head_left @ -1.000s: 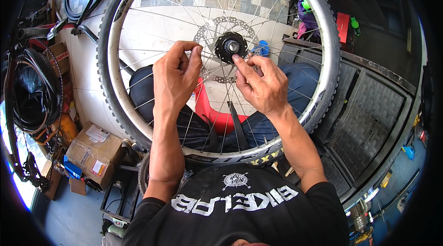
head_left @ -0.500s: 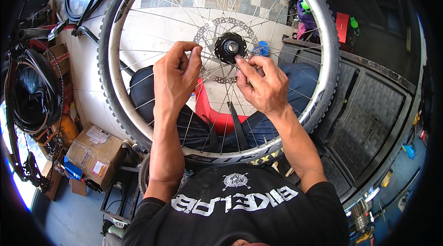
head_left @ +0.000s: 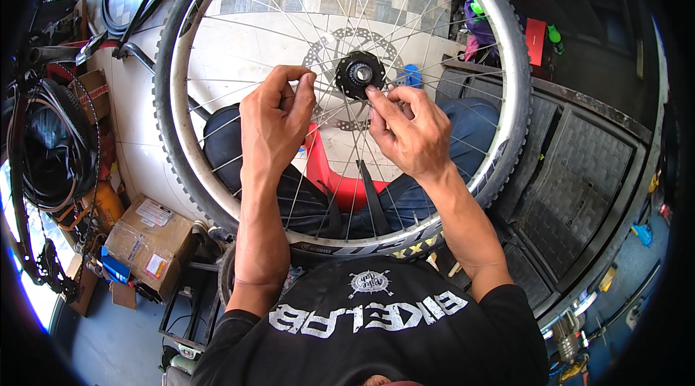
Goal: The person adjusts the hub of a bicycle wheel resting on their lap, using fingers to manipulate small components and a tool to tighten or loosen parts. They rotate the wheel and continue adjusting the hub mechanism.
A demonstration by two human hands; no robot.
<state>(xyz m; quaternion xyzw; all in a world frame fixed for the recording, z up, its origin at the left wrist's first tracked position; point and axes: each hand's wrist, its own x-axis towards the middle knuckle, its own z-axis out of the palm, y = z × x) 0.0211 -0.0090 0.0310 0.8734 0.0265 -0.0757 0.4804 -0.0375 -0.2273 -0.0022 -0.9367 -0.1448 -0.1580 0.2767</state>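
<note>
A bicycle wheel [head_left: 168,96] with a silver rim and knobby black tyre lies over my lap, its hub side facing up. At its centre is the black hub [head_left: 361,73], with a round opening in the middle. Behind the spokes shows a perforated disc brake rotor [head_left: 316,54]. My right hand [head_left: 411,128] rests its index fingertip on the hub's lower edge; the thumb is apart from it and the other fingers are bent. Left of the hub, my left hand [head_left: 279,112] is closed in a pinch above the spokes. Whatever it may hold is too small to make out.
Below the wheel is a red seat-like surface [head_left: 329,176] between my legs. A cardboard box [head_left: 148,241] stands at left, near bicycle parts and coiled tyres [head_left: 58,143]. Dark woven-pattern panels [head_left: 572,176] line the right side. A blue object [head_left: 412,76] lies beyond the hub.
Almost nothing differs. My right hand and the hub have shifted very slightly to the left; my left hand keeps its pinch in place.
</note>
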